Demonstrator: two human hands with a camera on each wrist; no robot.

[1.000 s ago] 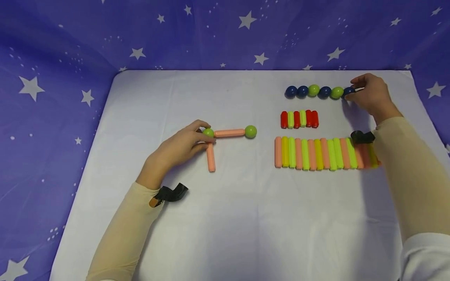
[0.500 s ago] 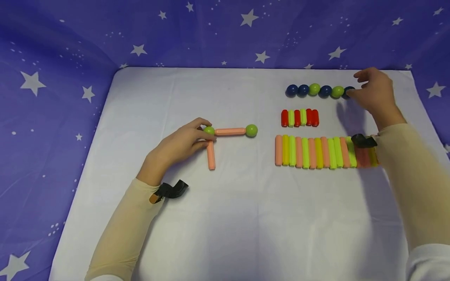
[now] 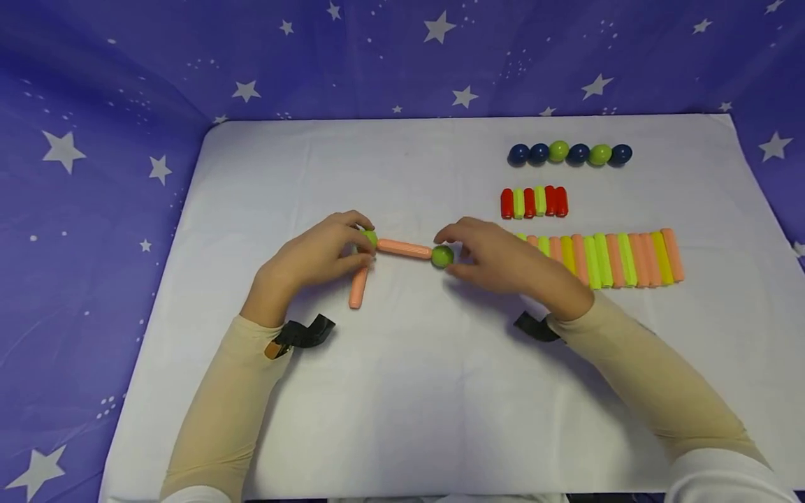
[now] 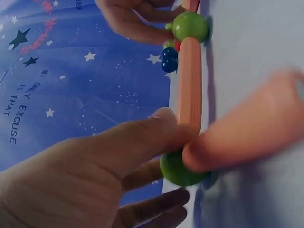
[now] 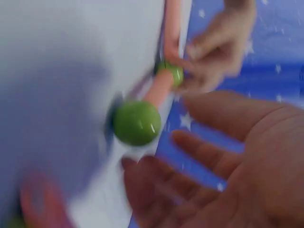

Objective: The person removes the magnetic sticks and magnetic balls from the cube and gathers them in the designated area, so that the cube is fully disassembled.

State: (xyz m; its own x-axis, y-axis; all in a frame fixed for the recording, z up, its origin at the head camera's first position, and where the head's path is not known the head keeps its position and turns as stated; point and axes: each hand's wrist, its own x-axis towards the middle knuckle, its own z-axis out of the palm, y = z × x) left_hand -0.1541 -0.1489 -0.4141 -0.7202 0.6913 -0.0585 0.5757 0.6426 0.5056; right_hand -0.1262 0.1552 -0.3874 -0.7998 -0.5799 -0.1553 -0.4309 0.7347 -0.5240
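My left hand (image 3: pixel 314 257) grips a green ball (image 3: pixel 369 239) at the corner of a small L-shaped build. From that ball a ribbed pink stick (image 3: pixel 404 249) runs right to a second green ball (image 3: pixel 442 256). Another pink stick (image 3: pixel 358 288) extends from the corner toward the near side. My right hand (image 3: pixel 503 257) is beside the second ball, thumb and fingers spread around it. The right wrist view shows a gap between this ball (image 5: pixel 137 122) and the fingers. In the left wrist view, the thumb lies along the joint of stick and ball.
At the back right is a row of blue and green balls (image 3: pixel 578 154). Short red and yellow-green sticks (image 3: pixel 530 202) lie below it. A row of long pink, yellow and green sticks (image 3: pixel 604 260) comes nearer, its left end hidden by the right hand. Starry blue cloth (image 3: pixel 402 56) surrounds the white table.
My right hand has left the end of the ball row and come across to the build's right-hand ball. The build has turned slightly, its right end swinging nearer. The left hand keeps its grip.
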